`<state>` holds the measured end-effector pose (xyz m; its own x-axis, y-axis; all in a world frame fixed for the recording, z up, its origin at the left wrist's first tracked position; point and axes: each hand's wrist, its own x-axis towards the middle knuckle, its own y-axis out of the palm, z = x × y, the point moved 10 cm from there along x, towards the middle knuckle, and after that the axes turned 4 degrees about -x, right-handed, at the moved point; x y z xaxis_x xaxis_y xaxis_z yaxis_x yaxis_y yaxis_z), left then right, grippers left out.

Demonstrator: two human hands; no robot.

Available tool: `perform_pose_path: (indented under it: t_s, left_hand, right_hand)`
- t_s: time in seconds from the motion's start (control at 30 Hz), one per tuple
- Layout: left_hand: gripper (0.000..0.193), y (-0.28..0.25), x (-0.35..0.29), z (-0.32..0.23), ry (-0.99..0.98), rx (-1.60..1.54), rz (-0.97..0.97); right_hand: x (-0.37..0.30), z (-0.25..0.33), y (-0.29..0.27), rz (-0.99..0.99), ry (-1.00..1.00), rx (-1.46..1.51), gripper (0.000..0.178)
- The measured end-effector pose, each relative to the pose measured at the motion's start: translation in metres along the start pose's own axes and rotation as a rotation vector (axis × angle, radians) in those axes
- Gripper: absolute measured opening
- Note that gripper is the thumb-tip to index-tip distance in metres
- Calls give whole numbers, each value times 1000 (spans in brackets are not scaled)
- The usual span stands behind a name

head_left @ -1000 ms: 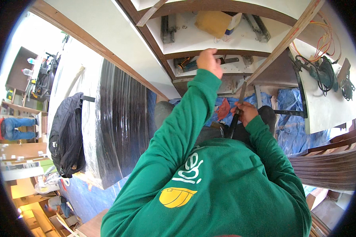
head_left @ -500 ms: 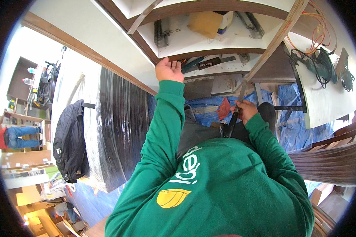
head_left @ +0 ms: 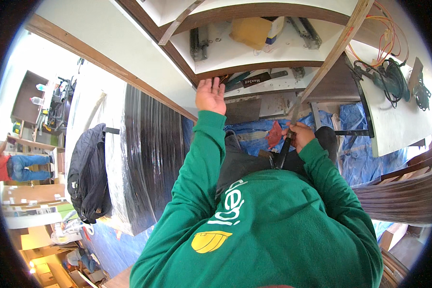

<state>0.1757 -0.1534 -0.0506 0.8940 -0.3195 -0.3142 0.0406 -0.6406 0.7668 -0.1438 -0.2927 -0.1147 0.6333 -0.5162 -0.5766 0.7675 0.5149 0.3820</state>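
Black-handled tool [head_left: 283,152] in right fingers [head_left: 300,130]

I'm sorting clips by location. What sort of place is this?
Probably a furniture workshop or a room being fitted out: blue sheeting is spread underfoot, an open-fronted cabinet holds loose tools, and the right hand holds a black-handled tool.

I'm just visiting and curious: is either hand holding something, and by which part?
The right hand holds a long tool near where its black handle meets its metal blade; the left hand looks empty.
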Motion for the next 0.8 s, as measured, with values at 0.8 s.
perform_pose_path:
  t_s: [0.8]
  left_hand:
    - [49,-45,-92,-80,-398,910,336]
  right_hand:
    - [53,-16,270,536,190,-150,14]
